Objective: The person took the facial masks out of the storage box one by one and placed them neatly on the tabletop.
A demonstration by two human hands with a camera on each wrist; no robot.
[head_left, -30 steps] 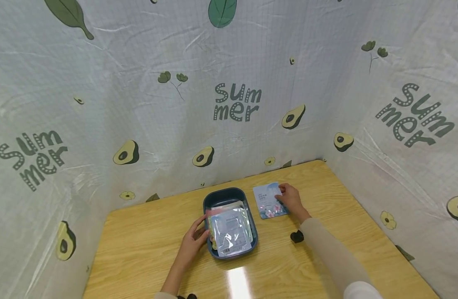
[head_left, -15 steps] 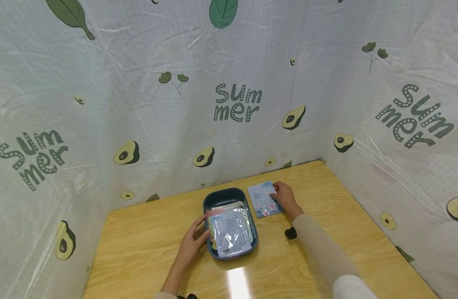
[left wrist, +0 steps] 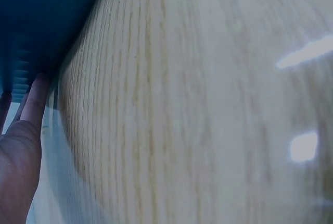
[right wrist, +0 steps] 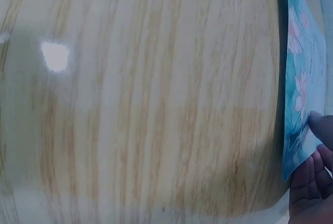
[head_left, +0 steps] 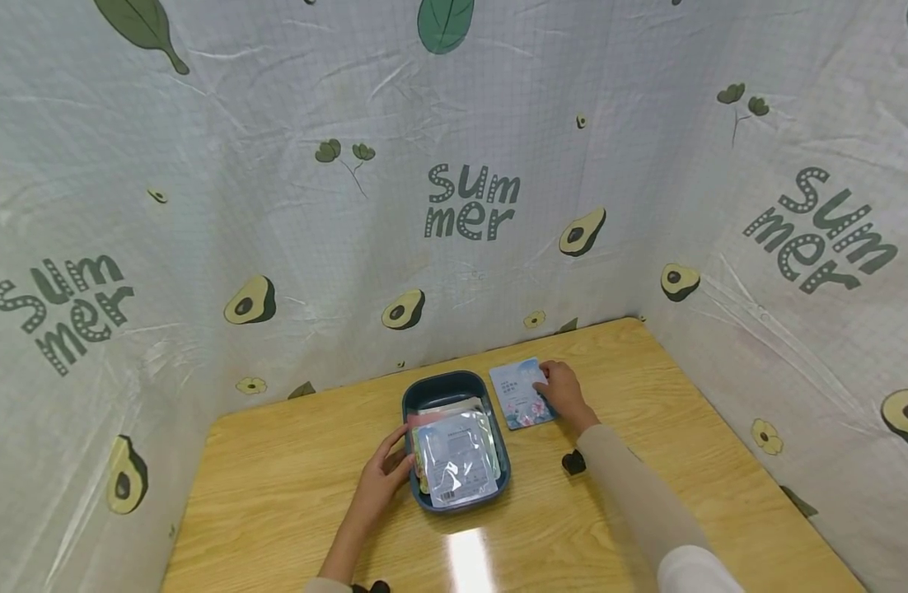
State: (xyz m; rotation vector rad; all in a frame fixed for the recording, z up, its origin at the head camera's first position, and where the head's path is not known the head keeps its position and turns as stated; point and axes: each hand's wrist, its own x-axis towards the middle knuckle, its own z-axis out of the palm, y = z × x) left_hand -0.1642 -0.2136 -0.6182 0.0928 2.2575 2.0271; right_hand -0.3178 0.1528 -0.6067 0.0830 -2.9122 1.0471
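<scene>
A flat blue face mask packet (head_left: 515, 395) printed with pink flowers lies near the back of the table, right of the bin. My right hand (head_left: 565, 392) pinches its right edge, thumb on top and fingers at the underside, as the right wrist view shows on the packet (right wrist: 306, 73). A dark blue plastic bin (head_left: 448, 377) stands in the middle with several similar packets stacked inside; a silvery-blue one (head_left: 457, 465) is uppermost. Against the bin's left wall rests my left hand (head_left: 380, 478), fingers and thumb extended. In the left wrist view those fingertips touch the bin's side (left wrist: 36, 21).
The wooden table (head_left: 291, 469) runs back to walls covered with a white patterned sheet (head_left: 335, 247). A bright reflection lies on the wood in front of the bin. Dark wrist devices (head_left: 573, 462) show under the arms.
My right hand has slid the face mask packet a little to the left, closer to the bin, then held it nearly still. The left hand and the bin have stayed in place.
</scene>
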